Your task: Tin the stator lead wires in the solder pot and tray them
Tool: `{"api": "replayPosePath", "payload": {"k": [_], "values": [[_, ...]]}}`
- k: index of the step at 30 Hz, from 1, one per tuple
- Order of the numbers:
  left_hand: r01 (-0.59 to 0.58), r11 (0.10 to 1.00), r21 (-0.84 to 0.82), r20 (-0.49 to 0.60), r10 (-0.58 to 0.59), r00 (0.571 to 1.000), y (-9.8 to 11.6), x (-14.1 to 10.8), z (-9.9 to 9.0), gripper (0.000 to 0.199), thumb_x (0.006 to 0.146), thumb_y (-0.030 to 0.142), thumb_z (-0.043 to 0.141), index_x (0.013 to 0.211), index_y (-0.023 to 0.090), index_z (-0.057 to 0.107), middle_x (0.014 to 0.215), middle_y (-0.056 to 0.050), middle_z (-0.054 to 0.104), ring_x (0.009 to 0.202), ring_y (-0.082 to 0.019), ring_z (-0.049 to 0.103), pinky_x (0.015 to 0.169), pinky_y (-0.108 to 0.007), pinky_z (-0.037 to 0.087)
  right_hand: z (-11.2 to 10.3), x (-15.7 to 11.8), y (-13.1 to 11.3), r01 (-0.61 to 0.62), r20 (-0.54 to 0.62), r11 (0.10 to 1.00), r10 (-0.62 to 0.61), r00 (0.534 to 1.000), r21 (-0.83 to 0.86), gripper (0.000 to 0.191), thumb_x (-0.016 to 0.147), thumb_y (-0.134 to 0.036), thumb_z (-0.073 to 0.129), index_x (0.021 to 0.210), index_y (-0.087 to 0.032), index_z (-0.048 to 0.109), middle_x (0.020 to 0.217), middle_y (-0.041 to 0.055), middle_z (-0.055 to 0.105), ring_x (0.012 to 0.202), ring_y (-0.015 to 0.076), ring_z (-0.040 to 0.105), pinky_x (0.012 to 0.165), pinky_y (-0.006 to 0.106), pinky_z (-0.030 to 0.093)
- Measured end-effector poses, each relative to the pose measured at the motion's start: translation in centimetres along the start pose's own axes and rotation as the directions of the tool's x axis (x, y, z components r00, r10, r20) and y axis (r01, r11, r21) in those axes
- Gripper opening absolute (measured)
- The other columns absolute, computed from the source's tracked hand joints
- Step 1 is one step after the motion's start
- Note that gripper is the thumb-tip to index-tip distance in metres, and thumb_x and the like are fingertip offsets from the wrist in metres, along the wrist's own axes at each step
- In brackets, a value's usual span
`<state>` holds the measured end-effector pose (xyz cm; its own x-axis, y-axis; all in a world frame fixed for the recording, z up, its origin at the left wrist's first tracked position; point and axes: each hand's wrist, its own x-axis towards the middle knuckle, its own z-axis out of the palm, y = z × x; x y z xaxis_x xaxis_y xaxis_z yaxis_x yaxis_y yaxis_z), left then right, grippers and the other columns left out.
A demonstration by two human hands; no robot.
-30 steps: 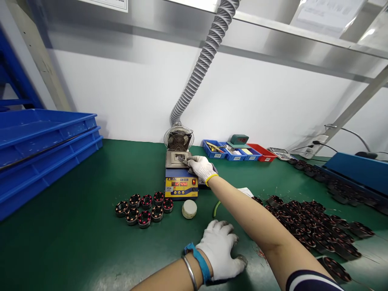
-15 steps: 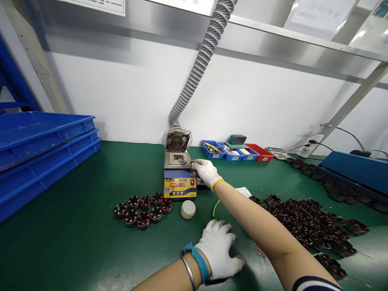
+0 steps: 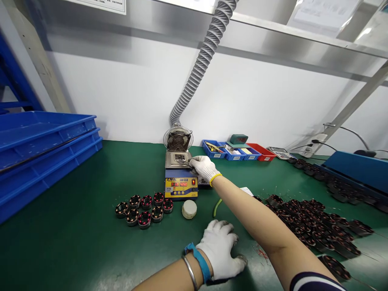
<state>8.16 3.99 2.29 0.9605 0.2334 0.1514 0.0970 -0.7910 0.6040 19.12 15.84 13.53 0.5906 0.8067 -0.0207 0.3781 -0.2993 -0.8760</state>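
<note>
"What did your right grip have?"

"A thin metal tool, pinched between gloved thumb and fingers. I had closed them narrow around its near end, and its far end reached over the top of the solder pot, by the opening. Whether the tip touched anything there, I couldn't tell."

"And your left grip?"

"Wide, gloved too, palm down on the green table with the fingers spread, close in front of me."

"Where did the pot stand?"

"Toward the back of the table, around the middle of my view, its yellow panel facing me. The right-hand display read 426.0; the left one I couldn't make out in full. A fan stood upright behind the opening, and a ribbed grey hose ran down to it."

"What lay nearer to you?"

"Eight wound stator rings in a cluster, to the left and front of the pot. A pale round block sat just in front of it. Reddish wire clippings lay between my left grip and my right forearm."

"And farther out?"

"A crowd of dark wound rings spread to the right, stray wire ends sticking out. Small blue bins and a red bin stood beyond the pot's right side. Stacked blue trays filled the left edge."
</note>
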Motion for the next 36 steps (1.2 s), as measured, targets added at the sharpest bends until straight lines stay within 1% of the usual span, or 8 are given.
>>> {"api": "replayPosePath", "payload": {"k": [6, 10, 13, 16, 20, 27, 31, 36], "values": [[-0.004, 1.000, -0.006, -0.004, 0.004, 1.000, -0.1, 0.0, 0.2, 0.053, 0.075, 0.049, 0.061, 0.116, 0.016, 0.066, 0.136, -0.010, 0.053, 0.130, -0.032, 0.041, 0.115, -0.048, 0.024, -1.6, 0.9, -0.2, 0.006, -0.033, 0.996, -0.009, 0.999, -0.089, 0.015, 0.078, -0.024, 0.059, 0.085, -0.016, 0.070, 0.061, -0.0014, 0.063, 0.049, 0.0077, 0.056, 0.051, 0.015, 0.044], [0.009, 1.000, -0.010, 0.005, -0.009, 1.000, 0.0, 0.1, 0.1, 0.053, 0.074, 0.048, 0.062, 0.117, 0.016, 0.066, 0.136, -0.010, 0.053, 0.131, -0.032, 0.040, 0.116, -0.048, 0.023, -2.5, 1.6, -1.2, 0.005, -0.022, 0.986, -0.009, 1.000, -0.167, 0.012, 0.075, -0.023, 0.062, 0.079, -0.015, 0.070, 0.054, -0.0015, 0.060, 0.045, 0.0088, 0.055, 0.046, 0.016, 0.040], [0.020, 1.000, -0.007, 0.016, -0.020, 1.000, 0.1, 0.1, 0.0, 0.054, 0.075, 0.047, 0.062, 0.119, 0.016, 0.066, 0.137, -0.010, 0.052, 0.132, -0.032, 0.039, 0.116, -0.048, 0.023, -2.4, 1.7, -2.2, 0.007, 0.007, 0.981, -0.006, 1.000, -0.192, 0.011, 0.074, -0.022, 0.061, 0.069, -0.014, 0.067, 0.045, -0.0020, 0.054, 0.040, 0.0086, 0.050, 0.041, 0.017, 0.036], [0.016, 1.000, -0.006, 0.021, -0.016, 1.000, 0.1, 0.1, -0.1, 0.054, 0.075, 0.047, 0.061, 0.119, 0.017, 0.065, 0.137, -0.010, 0.052, 0.132, -0.032, 0.039, 0.116, -0.049, 0.023, -1.9, 1.6, -3.2, 0.007, 0.023, 0.983, -0.003, 1.000, -0.183, 0.012, 0.075, -0.020, 0.059, 0.066, -0.014, 0.063, 0.042, -0.0032, 0.050, 0.036, 0.0075, 0.044, 0.039, 0.017, 0.035], [0.017, 1.000, -0.005, 0.026, -0.016, 1.000, 0.1, 0.0, -0.1, 0.053, 0.075, 0.046, 0.061, 0.119, 0.017, 0.065, 0.137, -0.010, 0.052, 0.131, -0.032, 0.040, 0.116, -0.049, 0.023, -1.4, 1.4, -3.7, 0.006, 0.036, 0.989, 0.000, 0.999, -0.146, 0.016, 0.077, -0.018, 0.056, 0.062, -0.014, 0.059, 0.041, -0.0035, 0.048, 0.033, 0.0068, 0.041, 0.037, 0.017, 0.035], [-0.001, 1.000, -0.003, 0.000, 0.001, 1.000, -0.1, 0.1, 0.2, 0.053, 0.075, 0.047, 0.061, 0.118, 0.017, 0.065, 0.136, -0.010, 0.053, 0.131, -0.031, 0.040, 0.115, -0.049, 0.024, -1.0, 1.4, -2.3, -0.015, 0.027, 0.998, 0.016, 1.000, -0.054, 0.008, 0.072, -0.019, 0.063, 0.065, -0.015, 0.063, 0.049, -0.0025, 0.055, 0.038, 0.0083, 0.049, 0.042, 0.017, 0.043], [-0.003, 1.000, 0.000, -0.016, 0.003, 1.000, -0.2, 0.1, 0.3, 0.053, 0.074, 0.048, 0.062, 0.117, 0.017, 0.066, 0.135, -0.010, 0.054, 0.130, -0.032, 0.041, 0.115, -0.049, 0.025, -0.6, 0.7, -1.1, -0.014, 0.021, 0.998, 0.013, 1.000, 0.064, 0.003, 0.073, -0.017, 0.063, 0.072, -0.015, 0.066, 0.050, -0.0036, 0.055, 0.039, 0.0064, 0.047, 0.046, 0.016, 0.047], [-0.006, 1.000, 0.008, -0.027, 0.007, 1.000, -0.2, 0.1, 0.3, 0.052, 0.074, 0.048, 0.062, 0.116, 0.018, 0.067, 0.135, -0.009, 0.054, 0.129, -0.033, 0.042, 0.114, -0.050, 0.027, 0.1, 0.2, 0.1, -0.021, 0.041, 0.968, 0.011, 0.999, 0.249, 0.009, 0.076, -0.014, 0.057, 0.080, -0.015, 0.065, 0.053, -0.0049, 0.054, 0.042, 0.0062, 0.047, 0.055, 0.019, 0.054]]}}
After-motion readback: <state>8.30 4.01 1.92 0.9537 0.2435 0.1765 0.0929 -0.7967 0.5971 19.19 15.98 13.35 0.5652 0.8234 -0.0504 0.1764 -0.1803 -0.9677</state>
